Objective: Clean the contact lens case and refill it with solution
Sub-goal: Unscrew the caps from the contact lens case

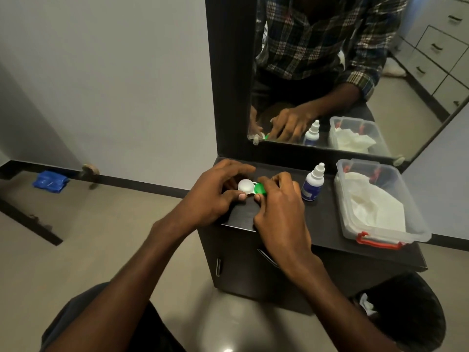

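My left hand point(215, 191) pinches the case point(252, 188) at its white cap point(245, 185); my right hand point(276, 199) grips the green cap point(261, 189). The case sits on the counter point(330, 224), the bottle point(313, 182) just beside. I judge I'm uncapping; next, twist the caps off.

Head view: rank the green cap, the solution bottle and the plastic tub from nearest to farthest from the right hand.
1. green cap: under the right hand, whose fingers grip it.
2. solution bottle: just right of that hand, upright on the dark counter.
3. plastic tub: farthest right, beyond the bottle, holding white tissue.
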